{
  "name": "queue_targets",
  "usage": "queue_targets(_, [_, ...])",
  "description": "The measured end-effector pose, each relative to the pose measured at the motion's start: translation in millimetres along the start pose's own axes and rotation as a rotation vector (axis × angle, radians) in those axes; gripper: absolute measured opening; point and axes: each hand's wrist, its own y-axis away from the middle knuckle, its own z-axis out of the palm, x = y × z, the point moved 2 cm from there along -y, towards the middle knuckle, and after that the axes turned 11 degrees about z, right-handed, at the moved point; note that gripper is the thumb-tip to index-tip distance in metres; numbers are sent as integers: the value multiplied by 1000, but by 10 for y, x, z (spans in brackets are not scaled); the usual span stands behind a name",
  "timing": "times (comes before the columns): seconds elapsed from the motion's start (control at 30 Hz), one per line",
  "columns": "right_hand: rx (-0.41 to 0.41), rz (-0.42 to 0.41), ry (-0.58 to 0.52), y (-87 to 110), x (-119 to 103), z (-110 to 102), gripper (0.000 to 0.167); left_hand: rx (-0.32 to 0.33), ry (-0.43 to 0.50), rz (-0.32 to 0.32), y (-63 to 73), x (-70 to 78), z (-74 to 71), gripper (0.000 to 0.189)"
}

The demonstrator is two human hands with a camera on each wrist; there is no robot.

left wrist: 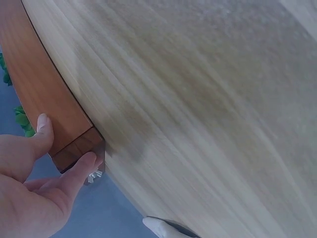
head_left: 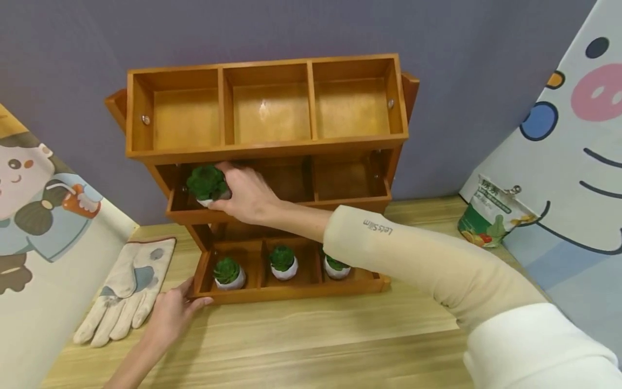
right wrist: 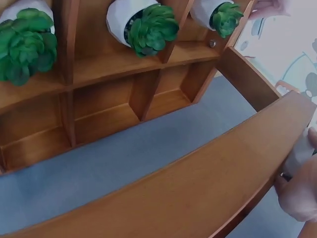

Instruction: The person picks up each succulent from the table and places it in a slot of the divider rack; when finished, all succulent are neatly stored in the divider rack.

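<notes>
A three-tier wooden shelf stands against the wall, each tier split into three compartments. My right hand grips a potted succulent by its white pot, at the left compartment of the middle tier. In the right wrist view that white pot shows only partly, beside the fingers at the right edge. My left hand holds the front left corner of the bottom tier. Seen from the left wrist, its thumb lies on the front board and its fingers on the end. One succulent sits in the bottom left compartment.
Two more succulents stand in the bottom tier, in the middle and the right, the latter partly behind my right arm. A pair of white gloves lies left of the shelf. A clipped green-and-white bag stands at the right.
</notes>
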Motion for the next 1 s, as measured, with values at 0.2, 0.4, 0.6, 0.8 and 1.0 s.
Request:
queue_targets(0.2, [-97,10,74,-114,-102,54,70,7,1,-7,0,3,-5,56])
queue_targets(0.4, [-122,56,54,-189,-172,103,63,4,7,-4,-4,1,-7,57])
queue_targets(0.6, [-126,147,64,-223,-253,187,54,17,-6,12,1,-6,15,55])
queue_targets(0.8, [-180,216,100,-270,-262,219,57,26,-5,8,10,-19,21,56])
queue_targets(1.0, [-183,238,120,-301,-263,230,62,38,-2,21,9,-26,21,55])
